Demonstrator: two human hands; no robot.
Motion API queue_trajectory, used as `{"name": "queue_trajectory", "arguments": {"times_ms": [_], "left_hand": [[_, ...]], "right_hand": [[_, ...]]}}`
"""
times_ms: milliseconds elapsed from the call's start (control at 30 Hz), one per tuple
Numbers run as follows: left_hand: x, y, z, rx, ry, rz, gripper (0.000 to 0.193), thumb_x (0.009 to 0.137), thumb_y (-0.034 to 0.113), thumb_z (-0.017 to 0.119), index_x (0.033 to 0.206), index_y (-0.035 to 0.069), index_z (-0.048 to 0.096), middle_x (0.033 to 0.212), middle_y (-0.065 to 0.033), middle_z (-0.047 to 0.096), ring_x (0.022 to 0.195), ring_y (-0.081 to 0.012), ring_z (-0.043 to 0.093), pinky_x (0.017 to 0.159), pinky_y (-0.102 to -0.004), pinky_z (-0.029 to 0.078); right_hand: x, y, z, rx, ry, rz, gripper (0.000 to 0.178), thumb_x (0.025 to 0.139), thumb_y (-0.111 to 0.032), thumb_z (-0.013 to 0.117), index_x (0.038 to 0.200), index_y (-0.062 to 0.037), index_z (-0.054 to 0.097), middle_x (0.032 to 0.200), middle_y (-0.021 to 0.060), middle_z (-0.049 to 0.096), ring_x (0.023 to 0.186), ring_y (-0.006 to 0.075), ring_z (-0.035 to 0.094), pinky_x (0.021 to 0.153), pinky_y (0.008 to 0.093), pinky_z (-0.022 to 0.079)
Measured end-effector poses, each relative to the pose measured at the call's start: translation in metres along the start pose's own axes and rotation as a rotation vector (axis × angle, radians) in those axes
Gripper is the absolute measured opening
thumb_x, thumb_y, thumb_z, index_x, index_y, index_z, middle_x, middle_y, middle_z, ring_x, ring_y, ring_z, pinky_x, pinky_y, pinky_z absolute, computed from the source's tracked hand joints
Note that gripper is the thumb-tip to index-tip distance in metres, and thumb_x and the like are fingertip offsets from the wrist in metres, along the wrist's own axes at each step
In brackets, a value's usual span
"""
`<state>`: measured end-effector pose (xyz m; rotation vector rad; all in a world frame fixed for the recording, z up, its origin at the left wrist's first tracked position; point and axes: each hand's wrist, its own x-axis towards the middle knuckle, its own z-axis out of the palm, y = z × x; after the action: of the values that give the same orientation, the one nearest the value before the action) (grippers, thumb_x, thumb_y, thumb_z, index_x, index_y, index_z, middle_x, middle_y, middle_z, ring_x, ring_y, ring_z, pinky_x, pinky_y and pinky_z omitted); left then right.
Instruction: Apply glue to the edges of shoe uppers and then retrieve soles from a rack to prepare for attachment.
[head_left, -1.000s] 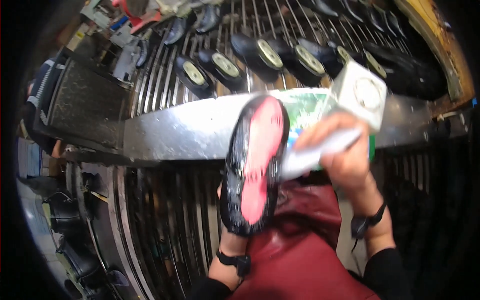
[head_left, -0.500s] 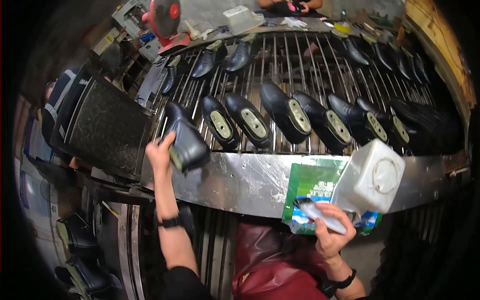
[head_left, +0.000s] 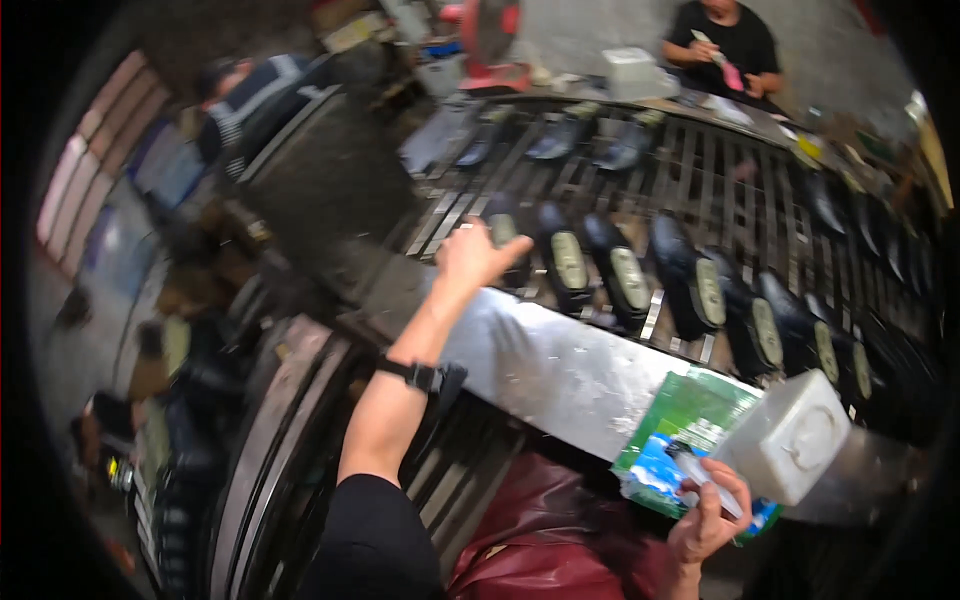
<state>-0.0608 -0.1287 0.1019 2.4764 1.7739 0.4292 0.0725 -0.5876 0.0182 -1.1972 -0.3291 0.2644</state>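
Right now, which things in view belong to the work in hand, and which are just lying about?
Seemingly in use:
white-handled tool, held in the right hand
black shoe at the left hand; contact unclear
other black shoes in the row
white container and green package near the right hand

Seemingly just lying about:
red fan
pale tub right of it

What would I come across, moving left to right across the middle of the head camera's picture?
Dark upright panel → left hand → black shoe with a pale green insert → green packet → whitish tub.
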Motion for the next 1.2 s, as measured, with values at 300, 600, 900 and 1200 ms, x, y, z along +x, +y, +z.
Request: {"name": "queue_trajectory", "arguments": {"times_ms": [300,600,900,1200], "left_hand": [[-0.115,-0.125,-0.403,0.761,-0.079,-0.446,0.087,0.08,0.061,0.083,0.12,-0.015,0.068,0.124,-0.0307,0.072,0.103,-0.0415,0.076,0.08,-0.0493,0.062],[-0.189,-0.163,-0.318,-0.327,0.117,-0.299,0.034,0.081,0.021,0.082,0.098,-0.008,0.073,0.087,-0.0135,0.075,0.075,-0.0205,0.072,0.068,-0.035,0.056],[-0.285,-0.189,-0.12,-1.514,0.601,-0.105,0.045,0.108,0.019,0.061,0.148,-0.002,0.058,0.14,-0.0185,0.067,0.125,-0.0298,0.066,0.113,-0.042,0.051],[-0.356,0.04,0.048,-0.859,0.261,0.425,0.034,0.104,0.005,0.064,0.138,0.0,0.059,0.133,-0.0212,0.067,0.115,-0.0332,0.069,0.105,-0.0451,0.056]], "right_hand": [[-0.007,0.003,-0.063,0.235,-0.026,0.165,0.03,0.103,-0.023,0.064,0.111,0.0048,0.069,0.087,0.0122,0.071,0.07,0.0158,0.065,0.059,0.0264,0.051],[-0.025,-0.004,-0.096,0.16,0.156,0.024,0.017,0.104,-0.009,0.069,0.111,0.0068,0.069,0.097,0.0173,0.072,0.061,0.0188,0.068,0.051,0.0294,0.056],[-0.017,-0.001,-0.107,-0.632,-0.075,-0.294,0.011,0.1,0.0,0.073,0.107,0.0086,0.072,0.099,0.0142,0.071,0.061,0.0125,0.066,0.052,0.0252,0.051],[-0.035,0.002,-0.077,-0.068,0.316,0.261,0.021,0.108,-0.013,0.066,0.111,0.008,0.066,0.087,0.0147,0.072,0.058,0.0182,0.069,0.049,0.0318,0.058]]}}
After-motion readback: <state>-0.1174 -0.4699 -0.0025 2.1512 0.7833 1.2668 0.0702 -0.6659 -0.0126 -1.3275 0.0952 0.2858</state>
